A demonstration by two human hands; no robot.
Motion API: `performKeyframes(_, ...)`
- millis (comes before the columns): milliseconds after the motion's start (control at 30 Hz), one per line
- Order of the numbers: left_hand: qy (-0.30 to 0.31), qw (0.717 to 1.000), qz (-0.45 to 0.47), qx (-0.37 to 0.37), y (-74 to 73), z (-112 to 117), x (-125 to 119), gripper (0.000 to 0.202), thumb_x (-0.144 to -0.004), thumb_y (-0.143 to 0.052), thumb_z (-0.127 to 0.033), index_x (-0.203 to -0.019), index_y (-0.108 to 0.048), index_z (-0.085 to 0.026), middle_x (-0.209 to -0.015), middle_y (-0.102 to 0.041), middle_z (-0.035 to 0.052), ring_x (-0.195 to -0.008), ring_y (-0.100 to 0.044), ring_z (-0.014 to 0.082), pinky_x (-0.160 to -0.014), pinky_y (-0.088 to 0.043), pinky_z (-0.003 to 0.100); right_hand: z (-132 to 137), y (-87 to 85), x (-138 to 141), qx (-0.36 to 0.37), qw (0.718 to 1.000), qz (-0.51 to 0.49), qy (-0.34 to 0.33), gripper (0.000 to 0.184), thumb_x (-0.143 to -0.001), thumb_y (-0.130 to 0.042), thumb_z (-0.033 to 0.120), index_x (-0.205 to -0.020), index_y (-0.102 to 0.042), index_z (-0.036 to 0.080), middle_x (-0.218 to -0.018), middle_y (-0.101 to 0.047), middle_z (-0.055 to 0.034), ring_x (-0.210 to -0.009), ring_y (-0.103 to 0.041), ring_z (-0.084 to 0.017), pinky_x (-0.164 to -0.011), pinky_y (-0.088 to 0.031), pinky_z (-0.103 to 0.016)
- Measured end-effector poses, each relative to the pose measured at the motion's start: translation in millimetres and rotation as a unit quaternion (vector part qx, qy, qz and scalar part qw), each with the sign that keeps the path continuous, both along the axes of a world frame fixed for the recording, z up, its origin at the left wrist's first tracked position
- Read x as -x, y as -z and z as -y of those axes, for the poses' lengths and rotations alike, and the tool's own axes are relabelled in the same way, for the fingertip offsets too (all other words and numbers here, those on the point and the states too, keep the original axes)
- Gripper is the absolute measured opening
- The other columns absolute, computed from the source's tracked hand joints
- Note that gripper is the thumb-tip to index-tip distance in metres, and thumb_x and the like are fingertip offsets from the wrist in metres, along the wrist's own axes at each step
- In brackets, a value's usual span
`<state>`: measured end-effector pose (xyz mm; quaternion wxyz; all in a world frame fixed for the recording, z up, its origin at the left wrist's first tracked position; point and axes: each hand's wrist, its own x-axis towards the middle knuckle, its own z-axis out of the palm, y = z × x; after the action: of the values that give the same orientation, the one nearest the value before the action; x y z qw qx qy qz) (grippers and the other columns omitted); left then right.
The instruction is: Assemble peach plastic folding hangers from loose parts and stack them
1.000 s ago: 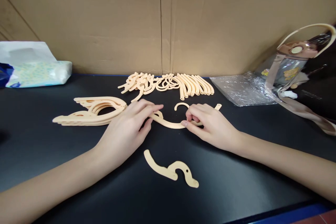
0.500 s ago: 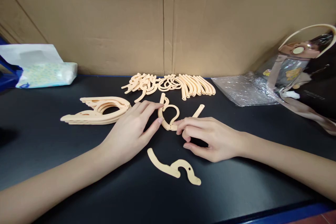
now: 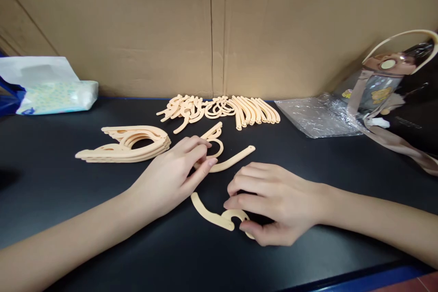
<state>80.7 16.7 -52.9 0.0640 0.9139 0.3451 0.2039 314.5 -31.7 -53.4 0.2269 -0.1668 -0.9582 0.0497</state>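
Note:
On the black table top [image 3: 51, 200] my left hand [image 3: 171, 175] pinches a pale orange plastic hanger piece [image 3: 232, 159] at its hooked end, the long arm pointing right and away. My right hand [image 3: 273, 200] has thumb and fingers closed on a second curved hanger piece [image 3: 208, 212] that lies flat near me; the hand covers its right end. A neat stack of like pieces [image 3: 126, 146] lies just left of my left hand. A loose row of more pieces [image 3: 222, 109] sits at the back by the cardboard wall.
A cardboard wall [image 3: 212, 27] closes off the back. A tissue pack [image 3: 48, 89] lies at the far left. Crumpled clear plastic [image 3: 315, 116] and a clear bag with a strap [image 3: 386, 86] sit at the right. The table's blue front edge [image 3: 376, 276] runs at lower right.
My right hand let go of the upper piece and came down toward me onto the lower piece. The upper piece turned in my left hand, its arm now swung out to the right.

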Motion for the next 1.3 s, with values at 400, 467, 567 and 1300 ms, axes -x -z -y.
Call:
performKeyframes(400,-0.074,0.996,0.049,0.002,1.1,-3,-1,0.008,-0.091,-0.051,-0.028,-0.086,-0.052,-0.021,-0.106,-0.064,0.0027,-0.093,-0.062,0.0215,-0.076,-0.048,0.038,-3,0.8,-3,0.064,0.997,-0.035,0.011,0.019,-0.088,-0.058,0.032,-0.089,-0.066,0.014,-0.088,-0.065,-0.0068,-0.073,-0.053,-0.015,-0.069,-0.044,-0.030)
performKeyframes(467,-0.062,0.995,0.075,0.025,3.2,-4,0,0.010,-0.090,-0.050,-0.024,-0.099,-0.053,-0.022,-0.108,-0.063,0.0023,-0.099,-0.061,0.0211,-0.085,-0.048,0.039,-1,0.2,-1,0.069,0.997,-0.039,-0.003,0.017,-0.083,-0.062,0.029,-0.089,-0.067,0.014,-0.088,-0.065,-0.0068,-0.074,-0.054,-0.015,-0.069,-0.044,-0.030)
performKeyframes(567,-0.038,0.993,0.108,0.042,7.1,-8,3,0.014,-0.091,-0.047,-0.019,-0.102,-0.054,-0.023,-0.115,-0.060,0.0030,-0.110,-0.057,0.0206,-0.094,-0.045,0.038,0,-2.6,-1,0.075,0.997,-0.031,-0.003,0.019,-0.076,-0.055,0.008,-0.089,-0.068,0.014,-0.088,-0.065,-0.0054,-0.074,-0.053,-0.013,-0.070,-0.043,-0.028)
performKeyframes(1300,0.107,0.987,-0.018,-0.116,3.2,18,-17,0.029,-0.098,-0.049,-0.026,-0.121,-0.062,-0.014,-0.120,-0.067,0.0095,-0.116,-0.058,0.0249,-0.098,-0.049,0.040,-2,-31.9,-16,-0.028,0.951,0.157,0.266,0.043,-0.084,-0.066,0.057,-0.082,-0.066,0.014,-0.079,-0.062,-0.0049,-0.071,-0.059,-0.021,-0.064,-0.043,-0.034)
